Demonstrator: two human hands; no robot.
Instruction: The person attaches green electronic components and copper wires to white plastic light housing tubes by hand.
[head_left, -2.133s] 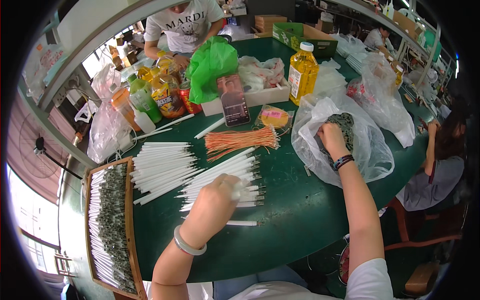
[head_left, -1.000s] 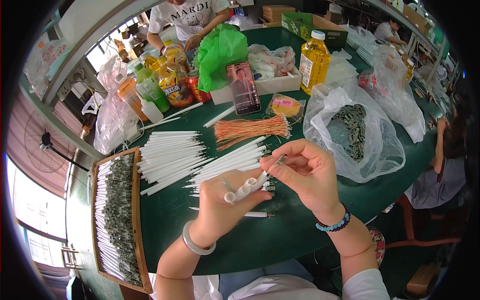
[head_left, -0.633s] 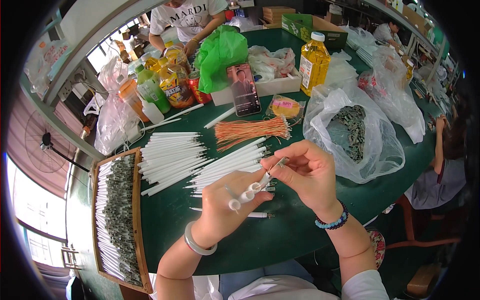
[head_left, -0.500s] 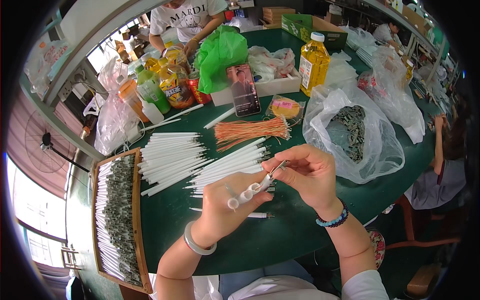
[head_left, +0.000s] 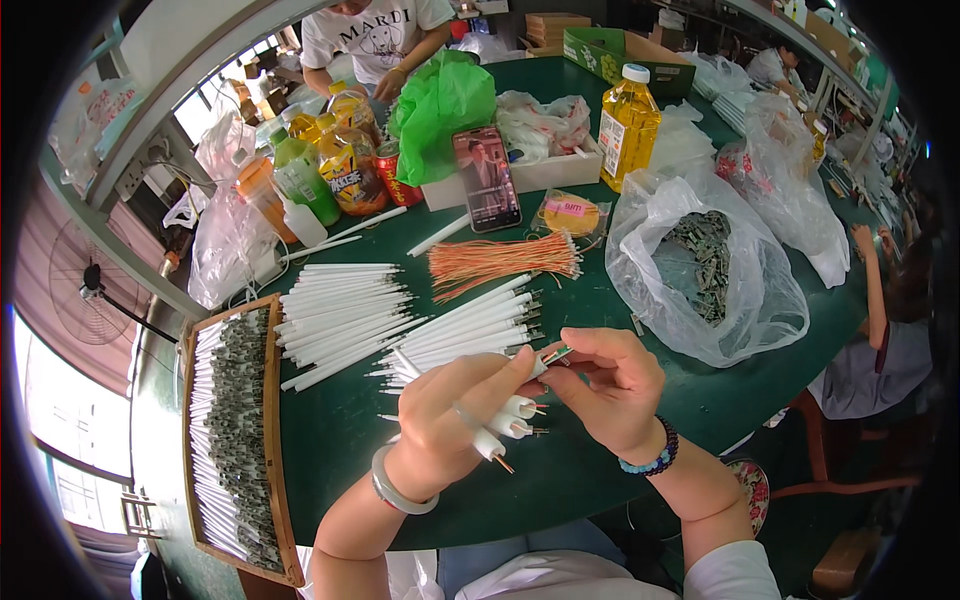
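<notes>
My left hand (head_left: 452, 405) is closed around several white plastic tubes (head_left: 487, 443), with copper-coloured wire ends sticking out of those below the fingers. Between its thumb and forefinger sits the end of one more tube, from which a small green circuit board (head_left: 556, 354) juts. The fingers of my right hand (head_left: 615, 385) pinch at this board; its far fingers are partly hidden. Beyond my hands, a fan of white tubes with metal tips (head_left: 480, 325) lies on the green table (head_left: 640, 470). Another pile of white tubes (head_left: 340, 315) lies to its left.
A wooden tray (head_left: 278, 450) of filled tubes stands at the left. Orange wires (head_left: 500, 262), a propped phone (head_left: 487, 180) and a plastic bag (head_left: 640, 240) of small boards lie beyond. Bottles (head_left: 628, 130) stand farther back. Co-workers sit opposite and at right.
The tubes in my left hand have turned, so wire ends now show where open tube mouths faced me. My right hand has dropped slightly, still at the board.
</notes>
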